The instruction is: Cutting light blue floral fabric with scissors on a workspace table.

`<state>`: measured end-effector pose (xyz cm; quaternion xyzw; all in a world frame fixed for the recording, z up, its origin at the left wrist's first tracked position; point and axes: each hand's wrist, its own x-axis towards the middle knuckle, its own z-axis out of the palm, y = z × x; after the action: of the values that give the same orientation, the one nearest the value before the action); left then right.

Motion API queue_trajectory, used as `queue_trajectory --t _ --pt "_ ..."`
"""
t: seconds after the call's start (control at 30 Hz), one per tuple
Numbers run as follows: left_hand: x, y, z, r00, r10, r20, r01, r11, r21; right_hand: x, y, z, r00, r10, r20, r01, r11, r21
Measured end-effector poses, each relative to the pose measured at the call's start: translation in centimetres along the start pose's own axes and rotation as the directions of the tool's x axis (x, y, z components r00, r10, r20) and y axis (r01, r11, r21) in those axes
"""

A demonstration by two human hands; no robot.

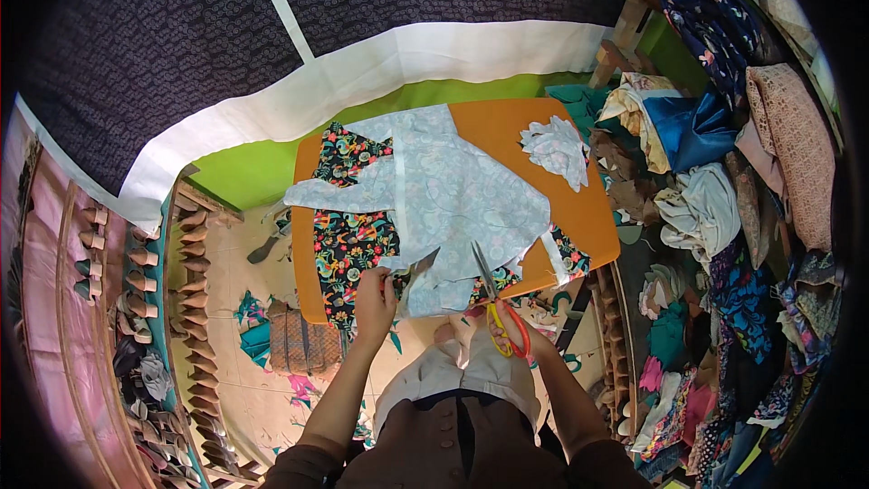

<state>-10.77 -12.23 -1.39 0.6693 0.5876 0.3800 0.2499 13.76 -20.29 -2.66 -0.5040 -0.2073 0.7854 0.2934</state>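
Observation:
A pale, faintly patterned fabric point(462, 190) lies over black floral fabric point(353, 244) on an orange table point(561, 217). At the near edge of the cloth, my left hand point(374, 303) is closed on the fabric. Beside its fingers is a dark grey triangular shape point(422, 268); whether it is a folded flap or a blade I cannot tell. My right hand point(536, 341) holds scissors point(493, 294) with yellow and orange-red handles. Their blades are parted and point away from me over the near edge of the pale fabric.
A crumpled white cloth point(554, 152) lies at the table's far right. Heaped fabrics point(692, 208) fill the right side. Racks of shoe-like forms point(195, 308) stand at left. A brown patterned bag point(303, 341) and scraps lie on the floor; a dark curtain point(398, 0) hangs beyond.

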Motion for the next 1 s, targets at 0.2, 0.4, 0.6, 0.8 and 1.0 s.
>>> queue_trajectory --t 0.2,0.4,0.6,0.8,1.0 --pt "-0.2 -0.3 0.9 0.983 0.166 0.083 -0.179 0.968 0.176 0.1 1.6 -1.6 0.997 -0.026 -0.074 0.03 0.998 0.05" --pt "-0.3 -0.3 1.6 0.919 0.305 0.249 -0.365 0.897 0.248 -0.1 2.2 -2.0 0.954 -0.199 -0.225 0.198 0.98 -0.03" --pt "0.2 0.1 2.6 0.858 0.378 0.348 -0.49 0.806 0.332 -0.3 2.0 -2.6 0.926 -0.26 -0.274 0.212 0.958 -0.193" --pt "1.4 0.5 3.9 0.871 0.414 0.265 -0.479 0.835 0.269 -1.2 1.0 -1.9 0.94 -0.262 -0.22 0.178 0.924 -0.339" --pt "2.5 1.9 5.8 0.929 0.285 0.236 -0.336 0.916 0.218 -1.0 -1.1 -1.6 0.95 -0.296 -0.097 0.231 0.878 -0.419"
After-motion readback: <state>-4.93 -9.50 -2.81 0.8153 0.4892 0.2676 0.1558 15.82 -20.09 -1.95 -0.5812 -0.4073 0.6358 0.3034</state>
